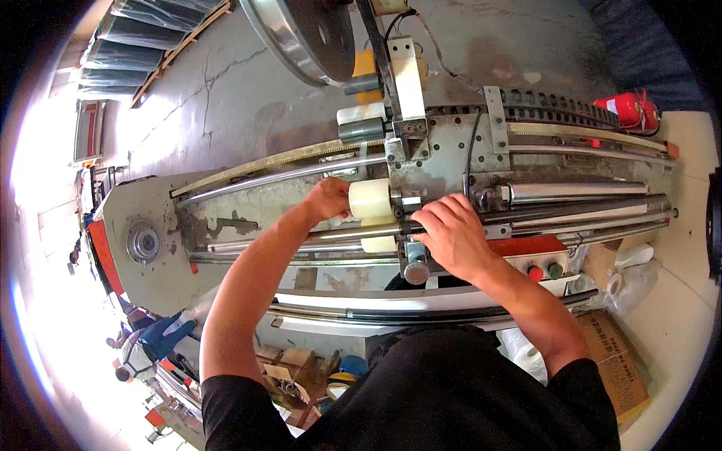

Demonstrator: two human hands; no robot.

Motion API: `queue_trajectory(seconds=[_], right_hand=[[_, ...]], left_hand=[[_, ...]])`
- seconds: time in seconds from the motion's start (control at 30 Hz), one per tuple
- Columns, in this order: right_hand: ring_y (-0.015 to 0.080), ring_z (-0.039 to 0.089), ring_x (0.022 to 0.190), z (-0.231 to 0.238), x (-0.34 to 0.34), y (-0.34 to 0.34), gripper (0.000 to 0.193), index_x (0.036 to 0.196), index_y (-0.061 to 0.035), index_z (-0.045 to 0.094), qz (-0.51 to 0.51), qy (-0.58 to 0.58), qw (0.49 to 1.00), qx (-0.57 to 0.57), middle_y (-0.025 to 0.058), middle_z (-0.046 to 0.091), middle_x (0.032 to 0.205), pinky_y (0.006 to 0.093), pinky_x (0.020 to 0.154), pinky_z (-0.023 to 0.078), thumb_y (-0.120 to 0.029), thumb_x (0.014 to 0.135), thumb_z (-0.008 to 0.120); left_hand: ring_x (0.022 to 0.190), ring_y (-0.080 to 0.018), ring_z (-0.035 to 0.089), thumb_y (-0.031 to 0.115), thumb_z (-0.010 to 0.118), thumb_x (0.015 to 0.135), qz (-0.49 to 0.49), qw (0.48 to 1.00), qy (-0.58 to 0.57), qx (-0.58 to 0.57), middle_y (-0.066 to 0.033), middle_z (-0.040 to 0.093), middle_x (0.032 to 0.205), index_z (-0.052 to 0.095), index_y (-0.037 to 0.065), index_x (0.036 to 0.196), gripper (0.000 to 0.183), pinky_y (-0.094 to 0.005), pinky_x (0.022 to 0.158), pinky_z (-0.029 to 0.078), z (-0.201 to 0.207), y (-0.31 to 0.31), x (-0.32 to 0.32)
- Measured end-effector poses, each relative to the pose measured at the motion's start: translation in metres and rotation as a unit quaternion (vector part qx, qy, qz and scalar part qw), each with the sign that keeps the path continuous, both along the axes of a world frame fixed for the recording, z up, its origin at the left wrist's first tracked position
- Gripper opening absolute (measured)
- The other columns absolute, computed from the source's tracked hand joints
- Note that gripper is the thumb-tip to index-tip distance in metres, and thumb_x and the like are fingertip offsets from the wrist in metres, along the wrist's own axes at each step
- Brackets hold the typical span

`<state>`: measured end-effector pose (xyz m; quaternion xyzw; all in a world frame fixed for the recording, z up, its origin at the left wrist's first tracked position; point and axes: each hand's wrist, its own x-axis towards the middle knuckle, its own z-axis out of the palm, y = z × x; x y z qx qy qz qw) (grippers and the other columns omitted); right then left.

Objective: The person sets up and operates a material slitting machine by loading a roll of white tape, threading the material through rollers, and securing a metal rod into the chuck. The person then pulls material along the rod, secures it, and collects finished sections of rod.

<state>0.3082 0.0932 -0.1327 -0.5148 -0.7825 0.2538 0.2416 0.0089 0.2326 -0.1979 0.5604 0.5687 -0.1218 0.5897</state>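
Two cream rollers sit one above the other on the machine's carriage. My left hand (329,199) has its fingers bent against the left end of the upper cream roller (370,198); its fingertips are partly hidden there. Just below, the lower cream roller (378,243) has a long metal rod (353,234) passing across it. My right hand (451,231) curls over the line of the dark rod (571,209), right of the rollers. Its thumb and fingers are closed together, and what lies between them is hidden. A round metal knob (416,271) stands below that hand's thumb.
A large metal wheel (304,41) rises behind the carriage plate (451,143). Toward me is a red box with push buttons (545,267). A fire extinguisher (632,110) stands far right, and a cardboard box (613,361) lies near right. Another person (154,342) is at lower left.
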Motion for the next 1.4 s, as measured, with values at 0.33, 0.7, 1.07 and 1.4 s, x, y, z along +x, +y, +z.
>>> queue_trajectory(seconds=[0.33, 0.7, 1.07, 1.4], right_hand=[[0.0276, 0.063, 0.109, 0.014, 0.003, -0.02, 0.037, 0.114, -0.0063, 0.072, 0.023, 0.001, 1.0, -0.008, 0.006, 0.07, 0.11, 0.0447, 0.104, 0.045, -0.026, 0.084, 0.083], [0.0299, 0.063, 0.106, 0.005, -0.003, -0.023, 0.038, 0.111, -0.0071, 0.072, -0.001, 0.009, 1.0, 0.004, 0.0069, 0.07, 0.109, 0.0458, 0.1, 0.046, -0.02, 0.079, 0.087], [0.0319, 0.064, 0.106, 0.013, -0.005, -0.008, 0.036, 0.11, -0.006, 0.074, -0.022, 0.017, 1.0, -0.008, 0.0097, 0.071, 0.106, 0.0452, 0.097, 0.047, -0.016, 0.078, 0.086], [0.0323, 0.063, 0.105, 0.019, -0.005, -0.008, 0.035, 0.11, -0.0069, 0.074, -0.021, 0.018, 1.0, -0.009, 0.0095, 0.071, 0.107, 0.0449, 0.097, 0.047, -0.017, 0.079, 0.086]], left_hand=[[0.081, -0.015, 0.071, 0.026, 0.083, 0.094, 0.044, 0.987, -0.06, -0.146, -0.0086, 0.077, 0.093, 0.078, 0.002, 0.112, 0.029, -0.0303, 0.073, 0.06, 0.035, -0.029, -0.012], [0.079, -0.0184, 0.07, 0.012, 0.08, 0.098, 0.235, 0.961, -0.134, -0.058, -0.0144, 0.074, 0.09, 0.045, 0.002, 0.113, 0.039, -0.032, 0.069, 0.057, 0.129, -0.061, 0.02], [0.077, -0.0173, 0.076, 0.011, 0.077, 0.098, 0.22, 0.937, -0.046, 0.268, -0.0111, 0.079, 0.086, 0.057, 0.009, 0.14, 0.047, -0.0343, 0.071, 0.059, 0.11, -0.163, 0.059], [0.066, -0.0266, 0.074, 0.027, 0.077, 0.096, -0.127, 0.836, 0.096, 0.526, -0.0072, 0.077, 0.082, 0.072, 0.013, 0.124, 0.031, -0.0401, 0.058, 0.058, 0.109, -0.148, 0.042]])
